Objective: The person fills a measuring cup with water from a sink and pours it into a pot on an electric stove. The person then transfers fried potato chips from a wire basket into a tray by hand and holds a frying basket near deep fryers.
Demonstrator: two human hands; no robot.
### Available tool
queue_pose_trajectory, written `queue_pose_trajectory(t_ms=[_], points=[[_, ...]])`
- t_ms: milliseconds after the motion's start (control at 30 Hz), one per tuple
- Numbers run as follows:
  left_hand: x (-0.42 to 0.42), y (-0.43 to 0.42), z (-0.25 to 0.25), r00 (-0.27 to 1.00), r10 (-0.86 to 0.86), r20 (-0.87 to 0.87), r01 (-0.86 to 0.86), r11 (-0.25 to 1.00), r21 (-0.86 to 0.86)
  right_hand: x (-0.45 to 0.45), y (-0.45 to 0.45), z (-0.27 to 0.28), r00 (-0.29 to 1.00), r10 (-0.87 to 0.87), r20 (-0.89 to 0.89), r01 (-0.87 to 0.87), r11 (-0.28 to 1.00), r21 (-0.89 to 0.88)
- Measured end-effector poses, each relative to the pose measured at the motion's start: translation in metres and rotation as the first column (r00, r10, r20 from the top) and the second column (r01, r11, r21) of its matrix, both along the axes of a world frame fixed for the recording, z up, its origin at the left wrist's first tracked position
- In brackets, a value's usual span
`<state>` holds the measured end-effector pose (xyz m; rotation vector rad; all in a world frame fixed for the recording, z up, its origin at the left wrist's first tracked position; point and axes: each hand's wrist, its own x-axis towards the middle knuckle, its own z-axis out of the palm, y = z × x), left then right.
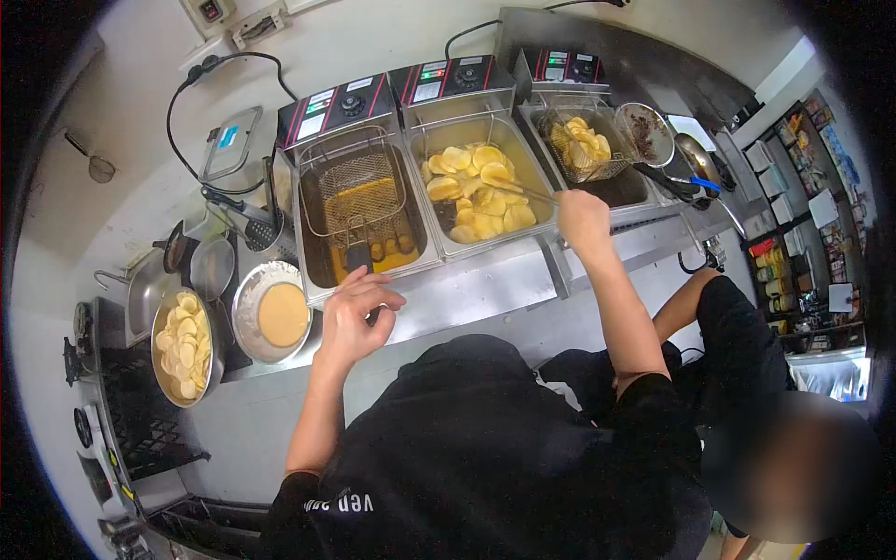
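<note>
My right hand [585, 222] is closed round the end of a thin metal utensil [532, 192], whose far end reaches among yellow slices [485, 191] in the oil of the middle fryer [534, 177]. In front of the left fryer [425, 215] hovers my left hand [359, 315], palm down with fingers bent and partly spread, holding nothing. Just beyond its fingertips is the black handle [358, 255] of the wire basket [355, 191] in that fryer. A bowl of batter [284, 315] stands left of this hand, beside a bowl of pale slices [185, 347].
The right fryer [621, 191] has a basket of yellow slices [581, 145], with a strainer [644, 135] beside it. Metal containers and a perforated holder stand left of the fryers. Another person [737, 327] is close by at the right; stocked shelves lie beyond.
</note>
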<state>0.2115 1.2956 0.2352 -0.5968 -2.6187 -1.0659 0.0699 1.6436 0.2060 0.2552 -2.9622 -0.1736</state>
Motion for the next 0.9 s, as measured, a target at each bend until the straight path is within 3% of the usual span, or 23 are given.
queue_pose_trajectory(t_ms=[433,900], points=[[0.0,-0.001,-0.003,1.0,0.01,-0.014,-0.01,1.0,-0.024,-0.018,-0.016,-0.04,0.994,-0.048,-0.098,0.051,0.998,0.03],[0.0,-0.001,-0.003,1.0,0.0,-0.018,-0.001,1.0,-0.014,-0.013,0.001,-0.044,0.994,-0.086,-0.068,0.088,0.996,0.034]])
